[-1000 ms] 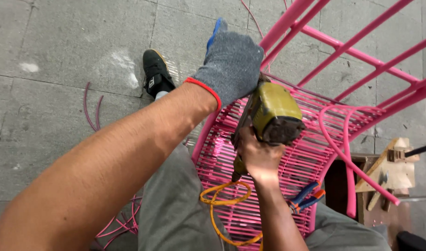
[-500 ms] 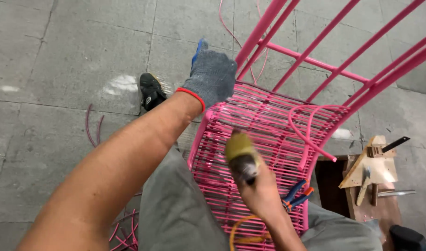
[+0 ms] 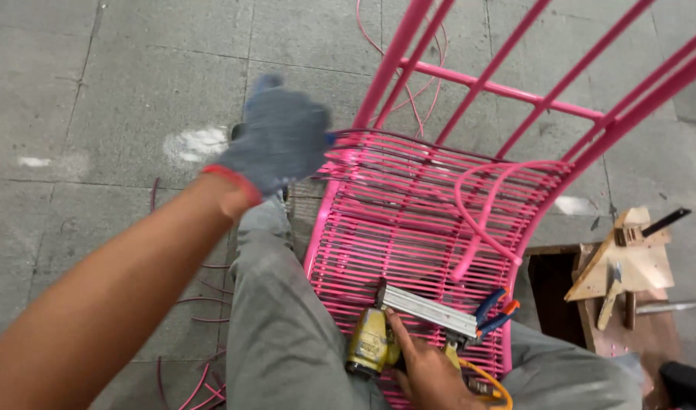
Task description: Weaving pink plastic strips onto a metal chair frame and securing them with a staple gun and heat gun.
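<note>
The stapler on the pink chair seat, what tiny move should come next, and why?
Probably let go of the yellow stapler: it already lies flat on the woven seat under the right hand, while the gloved left hand grips the seat's edge by the loose pink cord.

1. Yellow staple gun (image 3: 372,339) with a long silver magazine (image 3: 427,310) lies flat on the woven seat, near its front edge, magazine pointing right; an orange hose (image 3: 484,377) trails from it.
2. Pink chair frame (image 3: 469,121), metal bars upright, its seat (image 3: 397,228) wound with tight pink cord; one loose cord loop (image 3: 477,220) curls above the weave.
</note>
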